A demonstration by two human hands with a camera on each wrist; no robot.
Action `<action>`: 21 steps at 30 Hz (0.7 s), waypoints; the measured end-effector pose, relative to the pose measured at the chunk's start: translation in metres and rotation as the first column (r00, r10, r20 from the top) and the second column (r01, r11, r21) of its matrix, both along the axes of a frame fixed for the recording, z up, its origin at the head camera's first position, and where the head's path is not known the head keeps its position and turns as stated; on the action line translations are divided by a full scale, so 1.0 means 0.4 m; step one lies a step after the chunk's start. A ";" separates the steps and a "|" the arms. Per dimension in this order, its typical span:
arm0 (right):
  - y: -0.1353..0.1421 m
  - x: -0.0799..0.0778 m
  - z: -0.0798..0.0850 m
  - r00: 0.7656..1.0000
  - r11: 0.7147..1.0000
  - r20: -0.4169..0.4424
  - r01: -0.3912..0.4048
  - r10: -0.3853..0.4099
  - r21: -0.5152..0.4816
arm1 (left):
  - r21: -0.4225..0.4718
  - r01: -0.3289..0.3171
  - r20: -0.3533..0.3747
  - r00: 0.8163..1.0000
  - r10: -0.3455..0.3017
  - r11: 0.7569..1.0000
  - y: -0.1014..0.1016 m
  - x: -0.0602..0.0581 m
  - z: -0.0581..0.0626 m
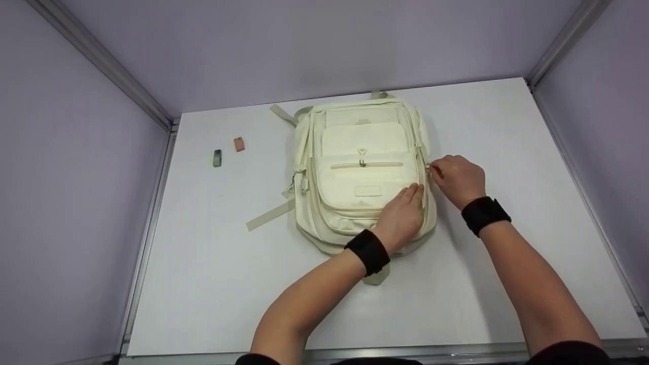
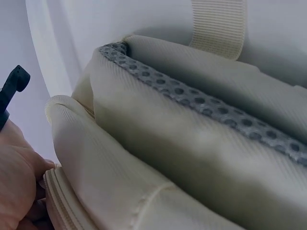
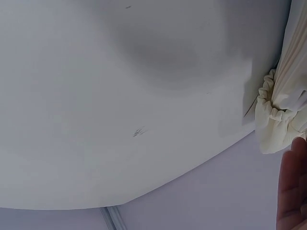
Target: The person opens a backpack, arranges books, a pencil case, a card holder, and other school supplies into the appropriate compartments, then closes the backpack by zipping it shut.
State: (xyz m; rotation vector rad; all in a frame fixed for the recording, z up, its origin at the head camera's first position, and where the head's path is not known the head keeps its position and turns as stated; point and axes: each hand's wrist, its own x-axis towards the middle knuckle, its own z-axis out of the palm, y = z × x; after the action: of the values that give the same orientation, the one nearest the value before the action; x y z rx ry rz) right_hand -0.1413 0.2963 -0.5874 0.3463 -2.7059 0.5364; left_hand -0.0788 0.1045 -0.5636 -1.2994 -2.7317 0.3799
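Note:
A cream backpack [image 1: 365, 175] lies on the white table with its front side up. My left hand [image 1: 400, 218] rests on its lower right front, fingers straight and together. At the bag's right edge, my right hand [image 1: 459, 177] pinches a small zipper pull [image 1: 428, 166] between thumb and curled fingers; the grip itself is partly hidden. The left wrist view shows the bag's fabric side [image 2: 144, 120] close up, with grey mesh trim and a zipper edge [image 2: 62, 201] beside a hand. In the right wrist view, fingers [image 3: 290, 187] are near a gathered side pocket [image 3: 273, 115].
Left of the bag, a small dark grey-green object [image 1: 217, 158] and a small orange-pink block [image 1: 239, 144] lie on the table [image 1: 218, 284]. A loose strap [image 1: 271, 214] reaches out from the bag's left side. Pale panels [image 1: 355, 45] enclose the back and sides.

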 end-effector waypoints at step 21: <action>-0.022 -0.116 0.020 0.977 0.996 0.197 0.084 -0.087 0.025 | 0.034 -0.014 -0.015 1.000 0.014 0.999 -0.001 0.003 -0.007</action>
State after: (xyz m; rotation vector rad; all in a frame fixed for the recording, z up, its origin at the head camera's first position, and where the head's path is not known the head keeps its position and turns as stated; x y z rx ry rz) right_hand -0.1875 0.2874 -0.5793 0.1879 -2.9026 0.5499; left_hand -0.0775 0.1042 -0.5663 -1.2651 -2.7239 0.3411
